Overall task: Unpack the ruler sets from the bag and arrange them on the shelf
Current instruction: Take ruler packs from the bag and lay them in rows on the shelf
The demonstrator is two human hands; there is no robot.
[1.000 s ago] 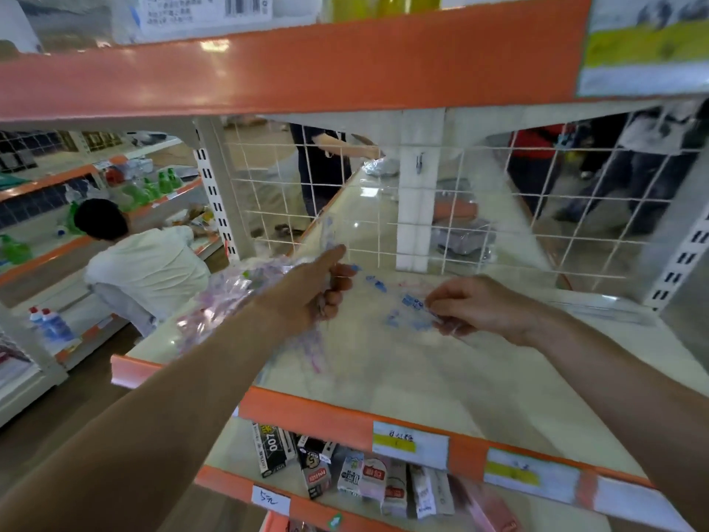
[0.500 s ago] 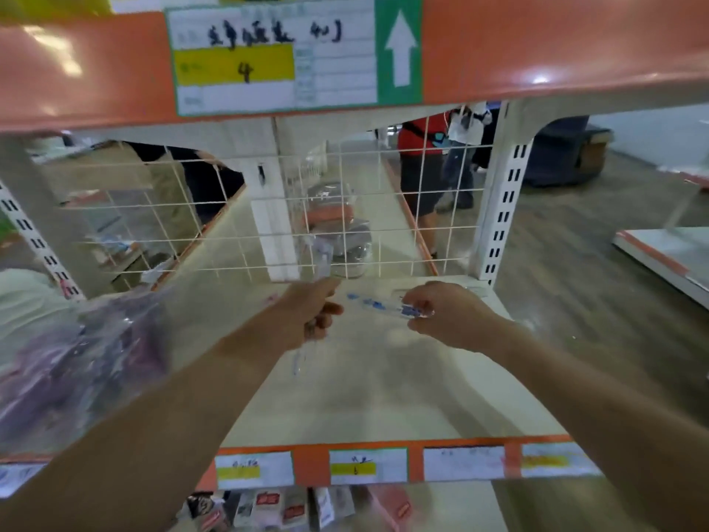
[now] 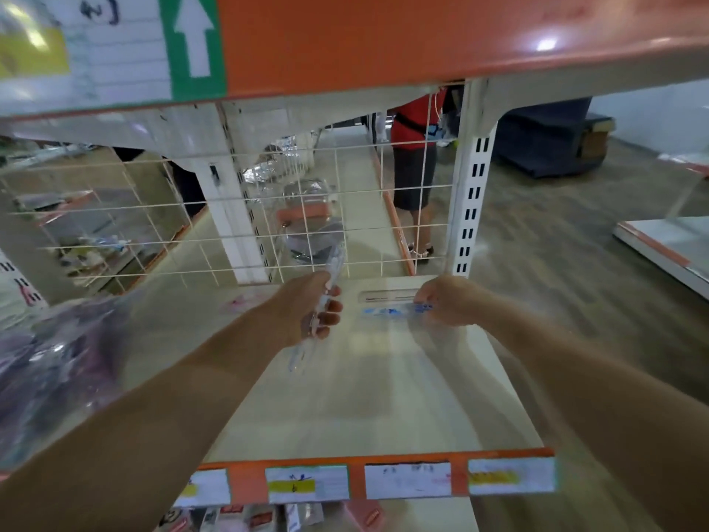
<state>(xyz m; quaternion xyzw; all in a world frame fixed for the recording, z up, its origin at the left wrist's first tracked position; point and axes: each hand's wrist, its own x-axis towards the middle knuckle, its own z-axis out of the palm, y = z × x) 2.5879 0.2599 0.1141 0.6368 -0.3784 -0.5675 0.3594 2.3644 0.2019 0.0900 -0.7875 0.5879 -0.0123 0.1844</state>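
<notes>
Two ruler sets [image 3: 387,312] gripped, left hand [image 3: 307,306], right hand [image 3: 449,301]

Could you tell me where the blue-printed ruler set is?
Head view, right of centre: the right hand holds the ruler set over the shelf, near the white upright.

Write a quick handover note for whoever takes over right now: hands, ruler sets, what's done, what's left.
Left hand grips one clear ruler set, tilted upright.
Right hand holds a blue-printed ruler set low at the back right of the shelf; contact unclear.
Done: one pale packet seems to lie just behind it.
Left: place both, then empty the bag at left.
</notes>
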